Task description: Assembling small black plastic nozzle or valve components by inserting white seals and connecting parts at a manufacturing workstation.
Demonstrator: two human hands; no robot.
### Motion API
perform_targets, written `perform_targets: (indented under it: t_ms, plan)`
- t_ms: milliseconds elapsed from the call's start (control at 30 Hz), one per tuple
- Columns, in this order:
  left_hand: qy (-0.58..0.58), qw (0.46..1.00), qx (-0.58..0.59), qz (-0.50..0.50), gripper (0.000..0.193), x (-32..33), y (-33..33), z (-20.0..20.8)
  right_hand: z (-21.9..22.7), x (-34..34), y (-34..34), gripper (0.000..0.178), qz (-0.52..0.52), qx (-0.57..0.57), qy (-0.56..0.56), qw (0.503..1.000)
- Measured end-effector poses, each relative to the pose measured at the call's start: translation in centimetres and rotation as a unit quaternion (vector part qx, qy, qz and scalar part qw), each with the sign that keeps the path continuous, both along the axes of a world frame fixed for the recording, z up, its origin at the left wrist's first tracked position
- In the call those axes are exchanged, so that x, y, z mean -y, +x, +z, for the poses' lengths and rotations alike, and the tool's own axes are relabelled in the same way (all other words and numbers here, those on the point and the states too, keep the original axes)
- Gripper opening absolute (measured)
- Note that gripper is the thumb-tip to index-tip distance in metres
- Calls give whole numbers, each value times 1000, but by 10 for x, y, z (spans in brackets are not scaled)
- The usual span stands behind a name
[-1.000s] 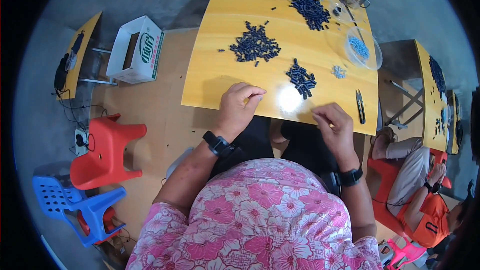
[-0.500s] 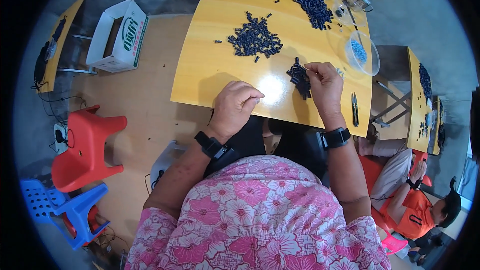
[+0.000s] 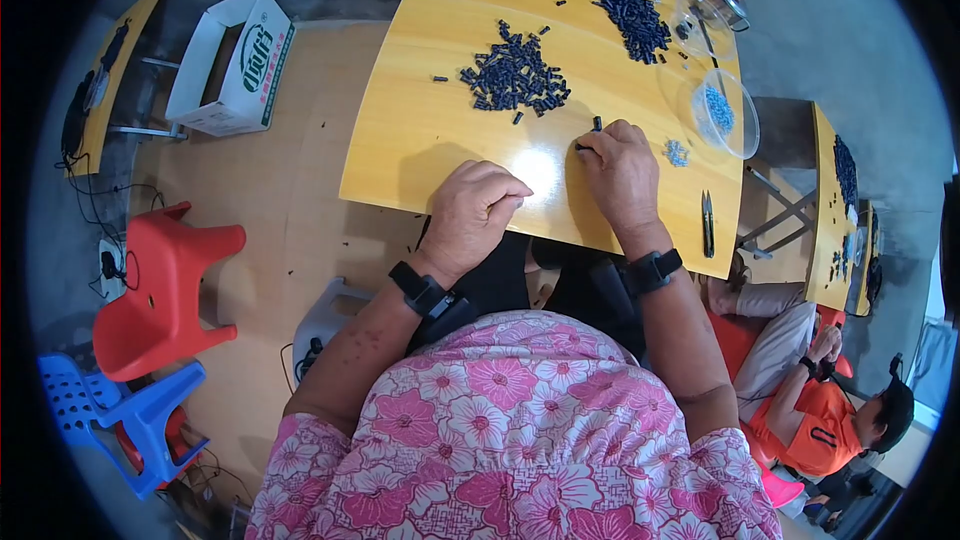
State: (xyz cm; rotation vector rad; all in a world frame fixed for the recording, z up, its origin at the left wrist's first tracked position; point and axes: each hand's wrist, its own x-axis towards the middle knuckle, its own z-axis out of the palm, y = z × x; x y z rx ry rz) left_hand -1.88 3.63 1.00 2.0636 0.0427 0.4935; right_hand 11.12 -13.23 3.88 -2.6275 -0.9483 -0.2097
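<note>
Your right hand (image 3: 622,178) is low over the desk (image 3: 395,165), its fingers bent and drawn in. A short black piece (image 3: 583,147) shows right at the fingertips; you cannot tell from here whether that grip is closed on it or only touching it. Another black tube (image 3: 597,124) stands out just beyond the knuckles. Your left hand (image 3: 472,212) hovers by the near edge, fingers curled, with thumb and forefinger tips close together; whether that grip meets, or pinches anything small, you cannot tell. Ahead of you, between both hands and the far heap (image 3: 635,25), lies a loose pile of black pieces (image 3: 515,72). To the right of your right hand are a few pale blue bits (image 3: 677,153), a clear bowl (image 3: 745,130) holding more, and dark snips (image 3: 708,225).
</note>
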Motion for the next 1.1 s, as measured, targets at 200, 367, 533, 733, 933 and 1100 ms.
perform_targets:
  t_ms: [200, 367, 533, 733, 933, 1100]
  plan:
    - [8, 1000, 0, 2, 6, 1, 2, -2, 2, -5, 1, 12, 88, 61, -59, 992]
    - [9, 1000, -3, 7, 5, 3, 1, 0, -8, -1, -1, 6, 74, 83, -2, 994]
    - [32, 999, 2, 8, 6, 5, 2, 2, 3, 11, -12, 10, 75, -9, 90, 993]
    - [4, 999, -41, 15, 8, 13, -2, 8, 18, 22, -31, 17, 89, -127, 239, 959]
    - [-230, 969, -73, -43, 11, 37, -2, 28, 31, 29, -50, 14, 96, -192, 255, 943]
    - [-237, 961, -124, -72, 14, 41, -2, 27, 30, 33, -56, 14, 137, -130, 191, 963]
